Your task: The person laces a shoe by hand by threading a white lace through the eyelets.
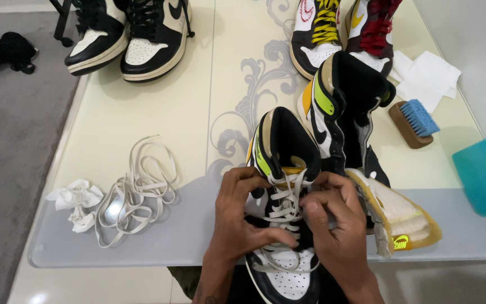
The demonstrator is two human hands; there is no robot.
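Cream lace [288,194] pinched by both hands [243,211] on sneaker [285,152], fingers curled

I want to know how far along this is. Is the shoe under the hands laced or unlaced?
Laced, at least partly: a pale lace crosses the shoe, and both hands pinch it.

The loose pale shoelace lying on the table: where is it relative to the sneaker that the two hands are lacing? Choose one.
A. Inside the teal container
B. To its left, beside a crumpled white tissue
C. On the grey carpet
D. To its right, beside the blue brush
B: the loose pale shoelace lies coiled on the table, left of the sneaker held by the left hand and right hand, next to the crumpled white tissue.
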